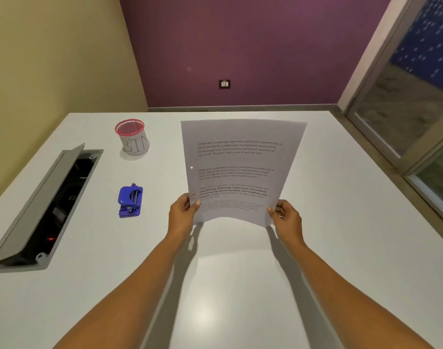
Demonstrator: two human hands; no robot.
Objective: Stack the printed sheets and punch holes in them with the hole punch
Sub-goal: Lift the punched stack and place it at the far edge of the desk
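I see both hands pinching the printed sheets [236,170] above the white surface [341,222]: left hand [182,212] at the near-left corner, right hand [287,217] at the near-right. Long axis runs near-to-far, 2 holes on the left edge. Blue hole punch [130,202] sits left.

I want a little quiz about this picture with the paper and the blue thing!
1. True or false: the hole punch is in a hand.
2. Which holds the sheets? A) left hand only B) right hand only C) both hands
3. What colour is the rim of the mesh cup?

Key
1. False. It sits on the table, left of the sheets.
2. C. Each hand grips a lower corner, and the sheets are lifted upright.
3. Pink.
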